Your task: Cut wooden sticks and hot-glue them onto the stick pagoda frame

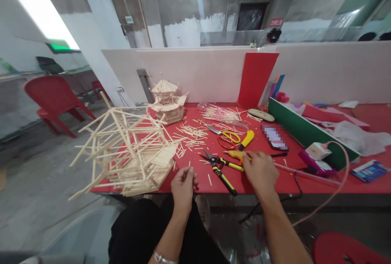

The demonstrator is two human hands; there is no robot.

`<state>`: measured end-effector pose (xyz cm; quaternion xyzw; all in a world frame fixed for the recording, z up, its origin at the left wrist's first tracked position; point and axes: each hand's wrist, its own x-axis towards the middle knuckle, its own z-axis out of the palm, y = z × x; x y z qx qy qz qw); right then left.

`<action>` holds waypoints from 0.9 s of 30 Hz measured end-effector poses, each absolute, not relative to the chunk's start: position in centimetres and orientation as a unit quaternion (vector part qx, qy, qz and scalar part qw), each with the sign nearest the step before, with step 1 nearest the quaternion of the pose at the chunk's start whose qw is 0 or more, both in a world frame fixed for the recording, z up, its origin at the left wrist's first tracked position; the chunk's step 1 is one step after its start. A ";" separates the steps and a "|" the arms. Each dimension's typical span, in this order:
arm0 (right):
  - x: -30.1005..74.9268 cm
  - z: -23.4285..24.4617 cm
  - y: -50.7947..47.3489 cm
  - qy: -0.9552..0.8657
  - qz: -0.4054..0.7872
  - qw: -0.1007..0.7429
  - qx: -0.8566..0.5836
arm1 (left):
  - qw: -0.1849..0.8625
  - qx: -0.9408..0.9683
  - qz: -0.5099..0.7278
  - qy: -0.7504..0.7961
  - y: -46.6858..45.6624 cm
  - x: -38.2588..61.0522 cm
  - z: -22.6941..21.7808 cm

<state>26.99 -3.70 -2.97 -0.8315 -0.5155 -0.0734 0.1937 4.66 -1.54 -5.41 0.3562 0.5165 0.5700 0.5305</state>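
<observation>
My right hand [261, 172] is closed over the body of a yellow hot glue gun [235, 155], which lies on its side with its nozzle to the left. A long clear glue stick [308, 174] trails from its rear. At the table's front edge, my left hand [183, 184] has its fingers curled in a pinch; whatever is between them is too small to make out. Beside that hand, on the left, stands a large wooden stick frame [131, 146] with a slatted roof piece. Black-and-yellow pliers [224, 178] lie between my hands.
A finished-looking stick pagoda [168, 101] stands at the back. Loose sticks [192, 133], yellow-handled scissors [230, 135], a bagged stick bundle [220, 113] and a phone [275, 137] lie on the red table [200, 176]. Rightward are a green board [308, 131] and a plugged-in charger [317, 150].
</observation>
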 end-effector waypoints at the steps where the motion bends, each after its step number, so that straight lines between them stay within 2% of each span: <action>1: 26.4 -2.2 -3.0 -0.565 -0.054 0.197 -0.800 | 0.519 0.361 0.573 0.522 -1.1 4.9 -5.7; 7: 21.8 -0.1 5.0 -0.749 0.060 0.110 -0.651 | 0.478 0.382 0.581 0.536 -0.1 5.4 -7.2; 13: 17.6 -1.9 11.7 -0.786 0.077 0.001 -0.613 | 0.514 0.368 0.555 0.541 0.2 4.2 -7.3; 17: 16.4 -3.0 13.4 -0.786 0.086 -0.036 -0.611 | 0.543 0.368 0.529 0.539 0.8 3.6 -7.3; 22: 17.1 -3.1 14.2 -0.784 0.141 -0.011 -0.604 | 0.552 0.368 0.512 0.546 1.2 3.6 -7.2; 27: 18.9 -2.4 13.4 -0.764 0.245 0.123 -0.584 | 0.560 0.359 0.523 0.533 1.0 3.4 -7.1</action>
